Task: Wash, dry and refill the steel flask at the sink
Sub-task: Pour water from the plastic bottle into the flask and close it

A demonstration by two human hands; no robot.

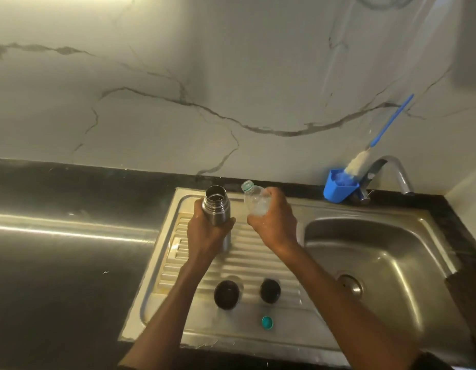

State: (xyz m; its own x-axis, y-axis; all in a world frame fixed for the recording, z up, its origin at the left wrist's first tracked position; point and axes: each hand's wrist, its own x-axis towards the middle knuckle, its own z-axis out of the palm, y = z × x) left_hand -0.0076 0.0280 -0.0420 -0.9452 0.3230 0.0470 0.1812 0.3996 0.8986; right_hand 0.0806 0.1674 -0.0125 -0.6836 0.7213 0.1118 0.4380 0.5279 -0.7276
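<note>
Left hand grips open steel flask upright on drainboard; right hand grips uncapped plastic bottle, tilted toward flask.

dim, warm light from top left | glare streak on dark countertop | soft blur | edges bowed

A black countertop runs along a white marble-patterned backsplash with dark veins. At the back right, a blue plastic holder sits beside the chrome tap, with a bottle brush standing in it, its blue handle tilted up to the right against the backsplash.
</note>
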